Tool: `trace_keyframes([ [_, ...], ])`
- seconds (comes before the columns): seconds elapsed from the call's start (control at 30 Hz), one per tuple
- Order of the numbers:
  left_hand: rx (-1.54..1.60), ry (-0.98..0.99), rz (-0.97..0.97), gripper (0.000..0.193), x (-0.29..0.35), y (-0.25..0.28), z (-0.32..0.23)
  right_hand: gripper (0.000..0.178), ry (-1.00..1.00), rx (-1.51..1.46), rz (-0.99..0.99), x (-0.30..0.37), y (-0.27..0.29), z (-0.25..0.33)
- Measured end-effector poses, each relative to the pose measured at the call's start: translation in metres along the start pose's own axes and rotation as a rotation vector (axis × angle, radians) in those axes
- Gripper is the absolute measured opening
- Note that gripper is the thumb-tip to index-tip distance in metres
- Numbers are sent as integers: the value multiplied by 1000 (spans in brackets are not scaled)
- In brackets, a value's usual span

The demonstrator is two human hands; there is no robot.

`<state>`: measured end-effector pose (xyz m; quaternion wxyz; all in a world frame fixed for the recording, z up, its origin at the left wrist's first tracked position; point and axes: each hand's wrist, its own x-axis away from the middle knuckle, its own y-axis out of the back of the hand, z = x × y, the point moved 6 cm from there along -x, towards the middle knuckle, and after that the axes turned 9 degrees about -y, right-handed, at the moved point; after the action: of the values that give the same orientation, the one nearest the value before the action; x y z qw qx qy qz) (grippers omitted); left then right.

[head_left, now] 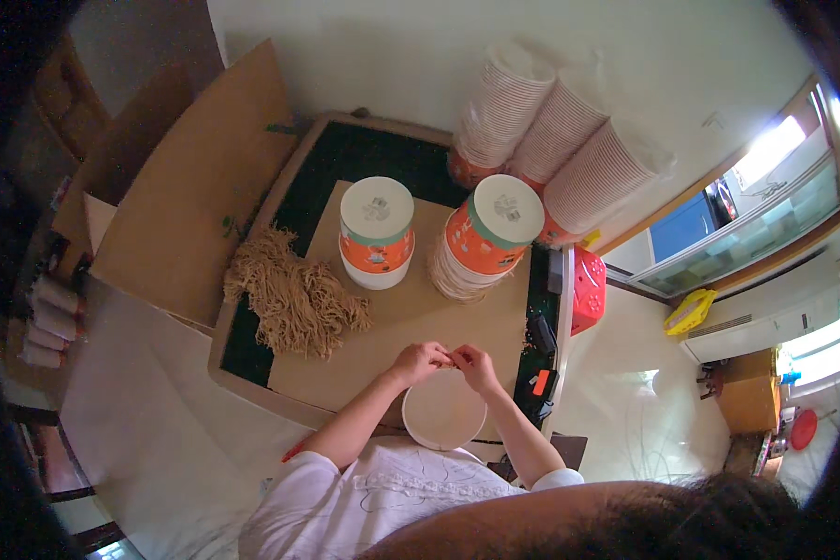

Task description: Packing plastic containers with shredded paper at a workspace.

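Note:
My left hand [424,361] and my right hand [476,368] meet at the far rim of a white paper bucket [444,412], fingertips pinched close together. Whatever lies between the fingers is too small to make out. The bucket's round mouth faces up, close against my body at the table's near edge. Beyond my left hand lies a heap of tan twisted cords [294,299]. Farther back, an orange and green printed bucket [377,238] stands upside down on another. To its right is a similar upturned stack [495,229] with several cord loops [457,280] hanging beside it.
Tall plastic-wrapped stacks of paper buckets [588,187] lean on the wall at the back right. Flat cardboard [411,322] covers part of the dark green tabletop. An orange-and-black tool [541,381] lies at the right edge, near a red stool [588,291]. A large cardboard box [196,196] stands left.

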<state>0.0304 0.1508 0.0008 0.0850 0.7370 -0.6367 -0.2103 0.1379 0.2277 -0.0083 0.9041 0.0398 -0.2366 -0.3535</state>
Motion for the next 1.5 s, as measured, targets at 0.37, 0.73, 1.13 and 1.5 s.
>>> trace_keyframes([
  [0.37, -303, 3, 219, 11, -3, 4, -27, 10, -5, 146, 21, 9, -1, 2],
  [0.73, -107, -47, 139, 10, 5, -1, -8, 12, -64, 54, 73, -1, -6, -19],
  [1.13, -132, -39, 147, 13, 4, 7, -17, 9, -18, -81, 84, 5, -11, 0],
  [1.5, 115, 195, 47, 13, 3, -1, -1, 9, -1, 82, -82, 10, -4, 0],
])
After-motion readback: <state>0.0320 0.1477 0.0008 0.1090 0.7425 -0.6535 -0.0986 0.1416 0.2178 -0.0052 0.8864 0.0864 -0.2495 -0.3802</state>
